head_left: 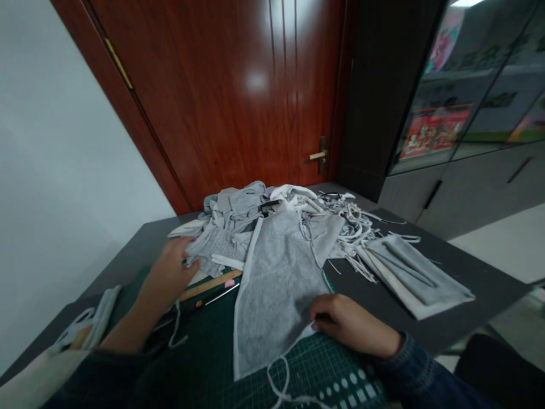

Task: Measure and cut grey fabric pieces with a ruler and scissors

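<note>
My left hand (169, 274) rests on a grey waffle-textured fabric piece (216, 245), its fingertips at the cloth's edge. Whether they grip it, I cannot tell. My right hand (346, 324) is curled at the lower right edge of a grey terry cloth panel (276, 289) and seems to hold that edge. The panel has a white strip along one side and lies on a green cutting mat (306, 363). A wooden ruler (210, 286) lies just right of my left wrist, partly under the fabric. A white cord (279, 382) trails over the mat.
A heap of grey and white fabric scraps and strips (336, 227) covers the back of the dark table (451, 309). A folded grey cloth (413, 272) lies to the right. Behind stand a wooden door (213, 96) and a glass cabinet (464, 91).
</note>
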Tool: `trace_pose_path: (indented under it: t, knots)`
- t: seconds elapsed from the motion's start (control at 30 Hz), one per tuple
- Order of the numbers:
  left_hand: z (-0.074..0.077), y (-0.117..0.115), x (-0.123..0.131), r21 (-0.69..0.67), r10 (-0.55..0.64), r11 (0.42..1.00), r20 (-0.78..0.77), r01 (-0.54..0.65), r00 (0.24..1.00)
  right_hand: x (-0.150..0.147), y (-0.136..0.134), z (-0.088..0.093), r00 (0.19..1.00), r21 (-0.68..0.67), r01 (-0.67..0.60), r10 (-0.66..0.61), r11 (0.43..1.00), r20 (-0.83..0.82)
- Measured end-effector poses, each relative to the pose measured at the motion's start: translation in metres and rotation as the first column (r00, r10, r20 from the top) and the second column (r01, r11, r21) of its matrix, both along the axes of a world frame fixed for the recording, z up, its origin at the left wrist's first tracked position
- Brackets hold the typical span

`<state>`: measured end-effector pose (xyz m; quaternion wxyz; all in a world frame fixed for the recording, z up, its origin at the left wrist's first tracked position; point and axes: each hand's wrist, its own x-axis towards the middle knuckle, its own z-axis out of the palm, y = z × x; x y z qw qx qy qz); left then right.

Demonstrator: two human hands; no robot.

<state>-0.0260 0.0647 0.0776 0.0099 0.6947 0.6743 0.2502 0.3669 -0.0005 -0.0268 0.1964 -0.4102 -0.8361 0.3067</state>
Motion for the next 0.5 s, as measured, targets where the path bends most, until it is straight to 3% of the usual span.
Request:
trace_pose_path:
  t: [0.07, 0.13, 0.27, 0.4, 0.5]
  knots:
    - [-0.017, 0.014, 0.029, -0.078, -0.084, 0.994, -0.096, 0.077, 0.992, -0.002, -0.001, 0.002, 0.999, 0.022, -0.022, 0.021, 1.0, 0.034]
    - [-0.035, 0.034, 0.057, -0.211, -0.056, 0.977, -0.068, 0.04, 0.996, -0.004, -0.002, 0.005, 0.998, 0.038, -0.032, 0.03, 0.999, 0.06]
    - [-0.062, 0.076, 0.098, -0.267, -0.029, 0.963, 0.029, 0.036, 0.999, -0.005, -0.003, 0.006, 0.998, 0.042, -0.015, 0.012, 0.999, 0.069]
    - [-0.062, 0.094, 0.108, -0.261, -0.004, 0.963, 0.222, 0.063, 0.975, -0.003, -0.005, 0.001, 0.998, 0.054, -0.028, 0.025, 0.998, 0.056]
    - [-0.049, 0.085, 0.088, -0.218, 0.01, 0.973, 0.387, 0.081, 0.922, 0.002, -0.005, -0.002, 0.995, 0.065, -0.09, 0.087, 0.994, 0.043]
